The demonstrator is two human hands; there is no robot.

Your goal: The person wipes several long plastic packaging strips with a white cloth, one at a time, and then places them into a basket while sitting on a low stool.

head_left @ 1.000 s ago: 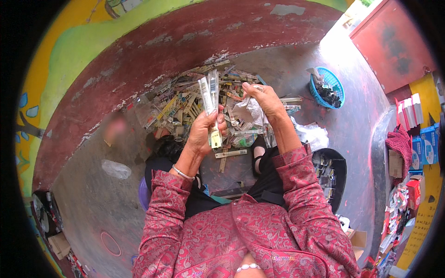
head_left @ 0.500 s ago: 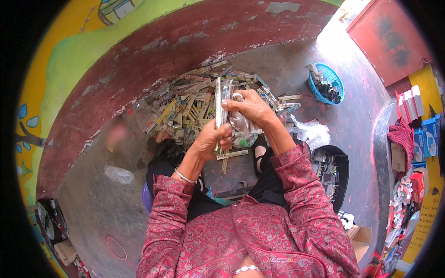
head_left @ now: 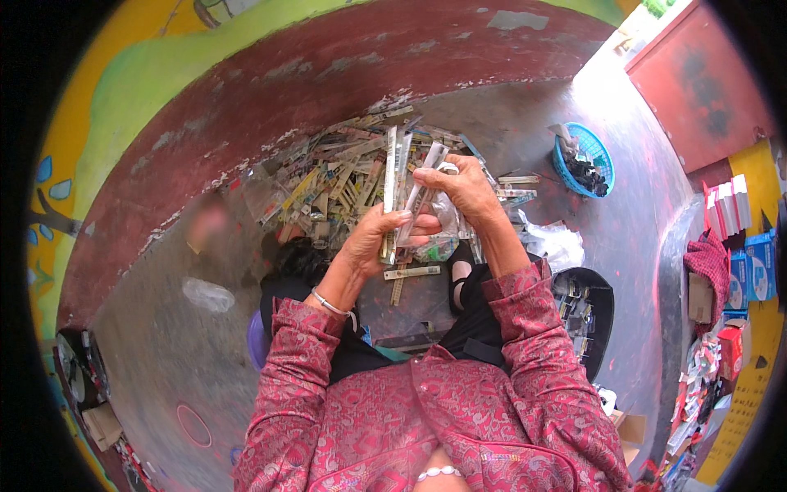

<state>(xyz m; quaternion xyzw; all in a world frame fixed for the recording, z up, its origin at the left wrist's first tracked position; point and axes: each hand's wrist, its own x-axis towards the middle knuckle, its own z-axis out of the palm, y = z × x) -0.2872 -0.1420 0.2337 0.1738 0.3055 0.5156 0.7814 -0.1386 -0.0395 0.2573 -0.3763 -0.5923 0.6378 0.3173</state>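
Note:
My left hand is closed round the lower part of a few long, narrow strips, which look like packages in clear plastic and stand almost upright. Between the thumb and fingers of my right hand is another clear, slim strip, tilted with its top to the right. Its lower end reaches down to my left fingers. Crumpled clear plastic shows under my right palm; whether that hand grips it too I cannot tell. Beyond both hands spreads a loose pile of similar strips on the floor.
A blue basket with dark scraps stands at the far right. Nearer are a white plastic bag and a black container of small pieces. A clear bag lies on the left floor. Stacked goods line the right wall.
The strips were bunched together between both hands. Now my right hand has drawn one strip apart to the right, and my left fingers have loosened and spread a little.

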